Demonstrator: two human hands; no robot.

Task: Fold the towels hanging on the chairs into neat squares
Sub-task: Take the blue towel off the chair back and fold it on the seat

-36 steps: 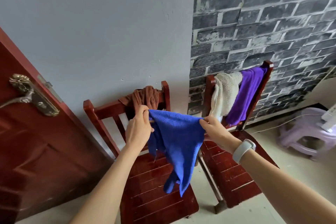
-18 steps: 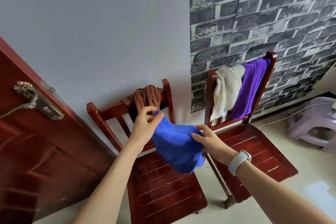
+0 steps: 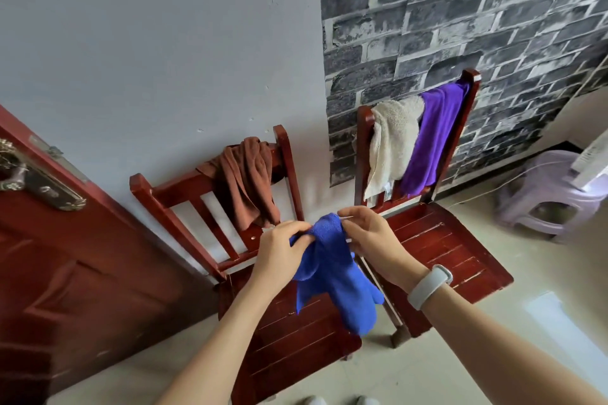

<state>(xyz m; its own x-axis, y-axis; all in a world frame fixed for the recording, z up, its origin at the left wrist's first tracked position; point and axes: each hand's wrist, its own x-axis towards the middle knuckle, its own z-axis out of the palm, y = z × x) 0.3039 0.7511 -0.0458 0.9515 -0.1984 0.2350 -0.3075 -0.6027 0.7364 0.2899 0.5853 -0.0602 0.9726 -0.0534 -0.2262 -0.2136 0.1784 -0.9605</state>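
Note:
A blue towel (image 3: 332, 276) hangs bunched in the air above the left chair's seat (image 3: 296, 339). My left hand (image 3: 279, 253) pinches its top from the left. My right hand (image 3: 371, 240) grips the same bunched top from the right, close beside the left. A brown towel (image 3: 250, 181) is draped over the left chair's backrest. On the right chair's backrest (image 3: 362, 128) hang a cream towel (image 3: 391, 145) and a purple towel (image 3: 434, 138).
A dark red door (image 3: 65, 273) with a metal handle stands at the left. The right chair's seat (image 3: 444, 250) is bare. A pale lilac plastic stool (image 3: 546, 194) sits at the far right on the tiled floor. Walls rise behind both chairs.
My hands have come together, from holding the blue towel stretched wide to gripping it bunched at the top. The towel now hangs lower in a crumpled fold.

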